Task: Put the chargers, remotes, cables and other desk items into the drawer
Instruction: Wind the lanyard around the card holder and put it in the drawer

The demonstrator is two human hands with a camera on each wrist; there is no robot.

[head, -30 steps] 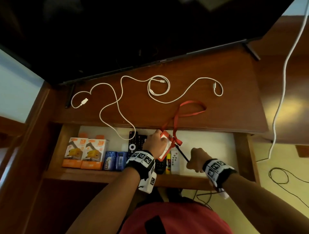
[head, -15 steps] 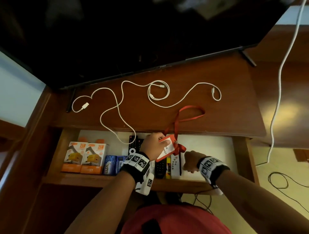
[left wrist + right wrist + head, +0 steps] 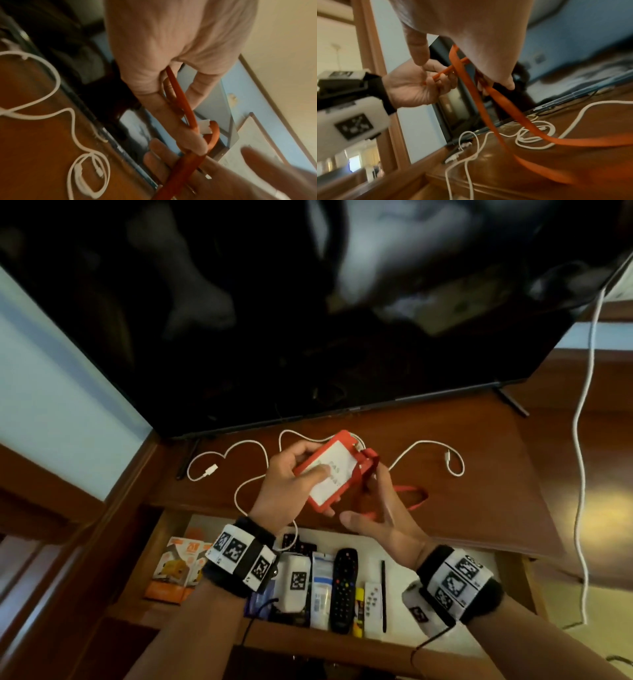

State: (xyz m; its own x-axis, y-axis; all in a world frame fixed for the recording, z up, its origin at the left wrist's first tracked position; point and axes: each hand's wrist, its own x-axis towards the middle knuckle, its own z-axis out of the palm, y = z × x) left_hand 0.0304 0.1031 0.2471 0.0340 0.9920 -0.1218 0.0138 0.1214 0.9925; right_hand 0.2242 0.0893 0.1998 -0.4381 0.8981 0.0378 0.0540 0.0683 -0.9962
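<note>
My left hand (image 3: 291,474) grips a red badge holder (image 3: 329,470) with a white card in it, above the desk's front edge. Its thumb presses on the card. My right hand (image 3: 383,515) is just to the right with fingers straight, and the red lanyard (image 3: 590,144) runs across them and trails onto the desk. A white cable (image 3: 57,78) lies looped on the desktop behind both hands. The open drawer (image 3: 342,645) below holds a black remote (image 3: 344,587), a small white remote (image 3: 372,604), a black pen (image 3: 383,594) and orange boxes (image 3: 174,570).
A large dark TV (image 3: 308,302) stands along the back of the desk. Another white cable (image 3: 582,440) hangs down past the desk's right side to the floor. The wrist cameras partly cover the drawer's middle items.
Both hands rose from the drawer to above the desk edge. The left hand lifted the badge holder up. The right hand left the black pen in the drawer and moved to the lanyard.
</note>
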